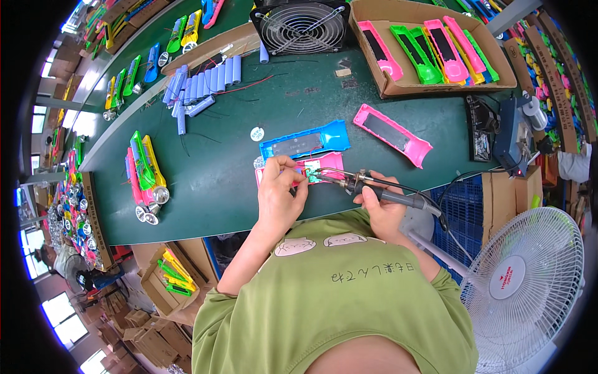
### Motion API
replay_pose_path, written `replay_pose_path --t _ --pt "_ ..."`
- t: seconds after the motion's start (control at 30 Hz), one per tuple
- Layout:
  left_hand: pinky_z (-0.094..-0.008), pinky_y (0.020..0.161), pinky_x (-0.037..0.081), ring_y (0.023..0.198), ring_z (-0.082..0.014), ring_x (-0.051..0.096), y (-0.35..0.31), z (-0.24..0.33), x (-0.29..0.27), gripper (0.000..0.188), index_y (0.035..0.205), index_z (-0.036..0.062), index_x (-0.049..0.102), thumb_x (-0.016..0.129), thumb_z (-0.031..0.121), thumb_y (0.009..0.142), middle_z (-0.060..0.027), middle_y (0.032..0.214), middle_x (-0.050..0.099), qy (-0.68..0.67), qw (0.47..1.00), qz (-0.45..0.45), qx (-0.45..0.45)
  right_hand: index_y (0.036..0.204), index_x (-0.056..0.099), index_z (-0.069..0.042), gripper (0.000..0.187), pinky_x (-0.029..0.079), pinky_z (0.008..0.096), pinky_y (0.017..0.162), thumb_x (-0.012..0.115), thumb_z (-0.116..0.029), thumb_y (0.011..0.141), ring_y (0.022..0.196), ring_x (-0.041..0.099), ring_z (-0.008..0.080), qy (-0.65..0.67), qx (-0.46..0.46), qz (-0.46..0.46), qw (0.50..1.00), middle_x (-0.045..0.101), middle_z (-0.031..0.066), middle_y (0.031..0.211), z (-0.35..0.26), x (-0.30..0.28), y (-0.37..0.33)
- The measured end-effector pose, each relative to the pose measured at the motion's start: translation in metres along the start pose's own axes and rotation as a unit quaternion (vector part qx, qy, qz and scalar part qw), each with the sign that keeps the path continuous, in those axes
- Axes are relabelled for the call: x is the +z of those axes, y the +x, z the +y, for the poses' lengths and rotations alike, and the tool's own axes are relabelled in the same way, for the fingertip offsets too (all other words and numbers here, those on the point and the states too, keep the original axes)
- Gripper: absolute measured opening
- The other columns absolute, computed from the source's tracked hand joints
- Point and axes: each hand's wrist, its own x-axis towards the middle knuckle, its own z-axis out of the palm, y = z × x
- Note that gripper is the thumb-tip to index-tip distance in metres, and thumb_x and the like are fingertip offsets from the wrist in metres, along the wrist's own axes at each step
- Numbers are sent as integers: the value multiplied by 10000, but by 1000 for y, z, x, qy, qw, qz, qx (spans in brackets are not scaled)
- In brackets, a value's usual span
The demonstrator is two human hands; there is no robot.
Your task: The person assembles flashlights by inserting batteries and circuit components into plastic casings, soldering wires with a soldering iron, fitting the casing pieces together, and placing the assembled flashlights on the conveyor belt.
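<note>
A pink plastic lamp housing [334,161] lies near the table's front edge, with a small green-and-white circuit board [312,171] at its middle. My left hand [280,193] rests over the housing's left part, thumb and forefinger pinched beside the board; whatever they hold is too small to make out. In my right hand [384,209] is a soldering iron [402,197] with a thin feed tube, its tip over the board. Just beyond lies a blue housing [334,136] with a dark inset panel. Another pink housing [393,134] lies to the right.
Purple cylindrical batteries [205,84] with wires are heaped at the back left. A black fan [302,28] and a carton [436,90] of housings stand behind. Assembled lamps [146,174] lie left. A soldering station [514,134] stands right, a white fan [526,280] near my right side.
</note>
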Motion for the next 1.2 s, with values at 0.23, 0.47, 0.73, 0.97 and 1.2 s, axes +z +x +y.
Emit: replay_pose_path --t 0.23,0.47,0.73,0.97,1.2 --pt "-261 552 453 759 -189 532 1 -4 1 114 676 7 578 664 -49 625 -97 923 491 8 1000 2 18 962 520 73 206 494 263 650 599 -18 795 652 610 142 -62 -8 -15 998 600 125 850 2 -5 1" --pt "-258 544 460 748 -193 537 3 -3 -1 108 680 -4 574 657 -49 628 -106 916 494 15 1000 -15 20 942 556 31 197 382 433 901 621 -39 770 694 620 138 63 27 58 996 628 76 698 -16 -2 2" --pt "-271 559 441 696 -195 523 8 5 -5 103 694 -18 572 650 -46 634 -107 902 497 53 998 -24 34 918 542 0 200 261 465 989 633 -68 754 600 576 117 -192 -221 -55 955 623 57 637 -10 -19 8" --pt "-287 646 484 759 -203 576 -30 6 -12 109 885 -38 600 552 10 800 -122 900 562 -263 952 13 -155 918 516 2 206 255 473 996 629 -78 765 612 592 119 -158 -219 -56 961 621 63 638 -8 -17 9" --pt "-254 675 506 734 -170 587 -86 -24 -31 344 1184 -63 441 438 161 923 -130 922 587 -555 723 121 -394 887 512 28 196 247 489 1008 632 -53 755 627 629 159 -125 -190 -49 973 590 68 632 -9 -12 8"
